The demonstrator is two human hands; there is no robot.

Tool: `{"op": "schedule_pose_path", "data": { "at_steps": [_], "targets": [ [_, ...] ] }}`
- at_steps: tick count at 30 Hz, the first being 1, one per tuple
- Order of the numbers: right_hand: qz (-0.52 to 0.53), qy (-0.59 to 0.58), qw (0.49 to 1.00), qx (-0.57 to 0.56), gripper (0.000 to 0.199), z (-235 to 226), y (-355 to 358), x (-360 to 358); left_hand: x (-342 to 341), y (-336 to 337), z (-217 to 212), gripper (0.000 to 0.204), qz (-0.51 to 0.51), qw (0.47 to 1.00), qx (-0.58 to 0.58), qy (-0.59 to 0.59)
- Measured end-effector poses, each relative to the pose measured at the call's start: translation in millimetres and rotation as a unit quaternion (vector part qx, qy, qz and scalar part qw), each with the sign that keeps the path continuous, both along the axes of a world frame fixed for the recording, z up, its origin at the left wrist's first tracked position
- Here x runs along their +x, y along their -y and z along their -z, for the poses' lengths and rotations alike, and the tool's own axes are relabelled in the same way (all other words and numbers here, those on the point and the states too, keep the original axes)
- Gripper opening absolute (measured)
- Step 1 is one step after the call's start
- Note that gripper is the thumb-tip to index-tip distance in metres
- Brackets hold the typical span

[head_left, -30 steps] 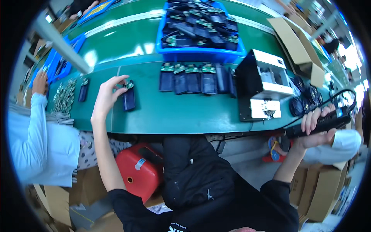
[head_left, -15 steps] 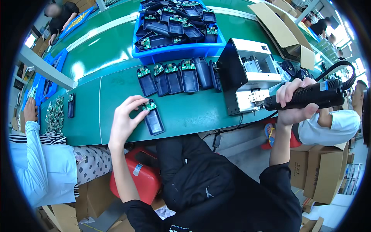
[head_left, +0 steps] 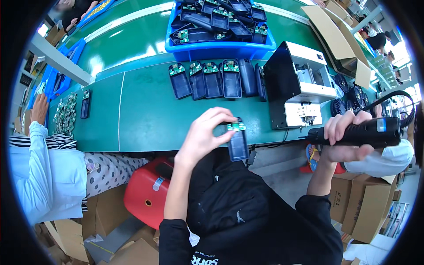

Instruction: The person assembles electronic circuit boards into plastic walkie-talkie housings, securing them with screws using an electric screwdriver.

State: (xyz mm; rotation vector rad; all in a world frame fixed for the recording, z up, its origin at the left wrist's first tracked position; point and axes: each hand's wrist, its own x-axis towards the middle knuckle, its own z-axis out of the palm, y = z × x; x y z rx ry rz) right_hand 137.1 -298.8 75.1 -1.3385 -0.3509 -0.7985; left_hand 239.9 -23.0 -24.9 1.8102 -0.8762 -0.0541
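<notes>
Between the thumb and fingers of my left hand [head_left: 207, 134] is a dark plastic housing [head_left: 239, 148] with a green circuit board at its top end. It is at the front edge of the green table. My right hand [head_left: 342, 137] grips a black electric screwdriver [head_left: 369, 132], its bit pointing left, just in front of a black-and-white screw feeder [head_left: 300, 86]. The bit's tip is apart from the feeder's metal front. Behind my left hand several similar housings [head_left: 213, 81] stand in a row, most showing green boards.
A blue bin [head_left: 221, 52] heaped with housings stands behind the row. Loose circuit boards [head_left: 66, 115] and a single housing [head_left: 85, 104] lie at the left, near a co-worker's hand [head_left: 39, 108]. Black round parts [head_left: 342, 106] and an open carton [head_left: 333, 39] are at the right.
My left hand has carried the housing rightward and lifted it from the table. The screwdriver in my right hand has drawn back from the screw feeder, slightly down and right. The view has shifted too.
</notes>
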Motion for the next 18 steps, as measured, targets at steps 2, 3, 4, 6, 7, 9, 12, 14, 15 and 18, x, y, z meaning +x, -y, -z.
{"op": "schedule_pose_path", "data": {
  "at_steps": [2,3,4,6,7,9,12,14,15,18],
  "targets": [
    [-0.074,0.044,0.996,0.038,0.072,-4,-20,1,-6,10,-1,0.027,0.014,1.0,0.002,0.001],
    [-0.071,0.044,0.996,0.038,0.072,-2,-28,4,-7,17,0,0.027,0.025,1.0,0.014,0.004],
    [-0.067,0.042,0.997,0.019,0.073,0,-39,10,-8,22,0,0.027,0.035,0.999,0.027,0.007],
    [-0.061,0.036,0.997,-0.02,0.077,6,-54,20,-10,29,0,0.027,0.046,0.998,0.041,0.008],
    [-0.06,0.035,0.997,-0.018,0.077,10,-56,24,-11,30,0,0.026,0.038,0.998,0.042,0.014],
    [-0.104,0.026,0.994,-0.035,0.079,19,-61,32,-15,30,-1,0.026,0.018,0.999,0.045,0.025],
    [-0.101,0.011,0.994,-0.044,0.079,25,-68,36,-17,32,-8,0.026,0.008,0.997,0.074,0.018],
    [-0.099,0.002,0.994,-0.05,0.079,29,-70,37,-18,32,-8,0.027,0.005,0.996,0.087,0.014],
    [-0.097,0.001,0.994,-0.053,0.08,31,-71,38,-18,33,-7,0.027,0.006,0.996,0.083,0.024],
    [-0.091,0.0,0.994,-0.058,0.08,33,-73,37,-19,32,-4,0.029,0.01,0.996,0.074,0.043]
  ]
}}
